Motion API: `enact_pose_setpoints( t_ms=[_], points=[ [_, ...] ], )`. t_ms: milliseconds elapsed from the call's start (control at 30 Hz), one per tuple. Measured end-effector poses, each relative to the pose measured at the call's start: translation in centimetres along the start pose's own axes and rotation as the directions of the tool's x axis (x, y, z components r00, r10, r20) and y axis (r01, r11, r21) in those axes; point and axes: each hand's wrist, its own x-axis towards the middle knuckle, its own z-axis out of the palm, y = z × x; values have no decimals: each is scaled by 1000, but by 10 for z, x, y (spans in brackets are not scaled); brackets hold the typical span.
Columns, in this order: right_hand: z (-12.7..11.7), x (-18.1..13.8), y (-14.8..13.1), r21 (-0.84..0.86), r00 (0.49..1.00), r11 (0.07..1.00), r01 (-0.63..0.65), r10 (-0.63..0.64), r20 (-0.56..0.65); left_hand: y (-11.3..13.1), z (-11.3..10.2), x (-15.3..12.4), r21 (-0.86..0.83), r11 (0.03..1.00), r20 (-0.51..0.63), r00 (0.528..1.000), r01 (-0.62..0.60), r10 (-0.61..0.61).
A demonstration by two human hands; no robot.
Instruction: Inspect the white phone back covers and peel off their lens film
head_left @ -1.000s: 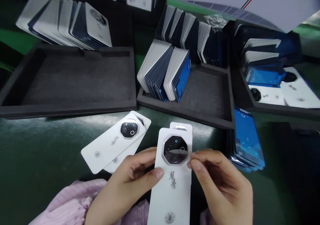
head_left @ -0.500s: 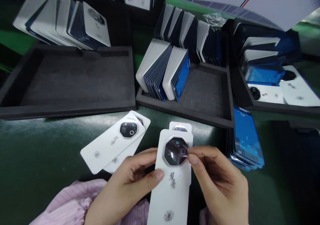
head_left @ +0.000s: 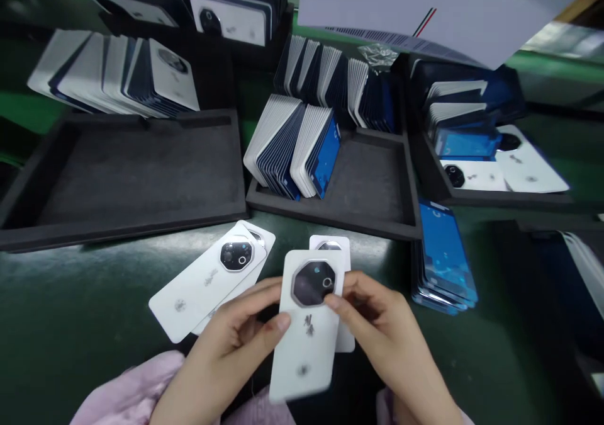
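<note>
Left hand (head_left: 243, 330) and right hand (head_left: 380, 321) clamp fingers on the white panel (head_left: 304, 349). Likely lens window (head_left: 312, 281) work; next needs steadiness.

Can't read anything tbh: the held white panel (head_left: 297, 349) has dark brushy characters (head_left: 309, 325) above a blurry round emblem (head_left: 302, 369), blue sheet (head_left: 443, 242) at right has one tiny pale mark (head_left: 436, 213).
</note>
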Motion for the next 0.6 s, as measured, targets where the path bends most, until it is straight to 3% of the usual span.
enact_pose_setpoints(
  t_ms=[67,133,200,233,300,400,600],
  points=[
    [-6,5,5,-25,997,998,-53,52,-51,-7,-9,-1,349,929,-181,964,-122,195],
    [-10,13,11,-52,992,996,-73,67,-103,-19,-21,2,764,610,-175,844,-207,506],
    [-11,22,18,-109,986,990,-92,75,-149,-35,-35,6,951,278,-67,791,-134,608],
    [-10,26,21,-143,981,985,-101,74,-179,-43,-42,9,984,156,-27,781,-90,624],
    [-7,32,26,-212,965,970,-116,60,-256,-57,-56,14,993,107,-33,782,-44,623],
    [-4,33,28,-294,935,948,-119,7,-356,-67,-70,19,993,113,-100,786,38,610],
    [-5,23,23,-391,921,916,-95,-69,-384,-51,-75,20,956,211,-288,800,205,526]
  ],
)
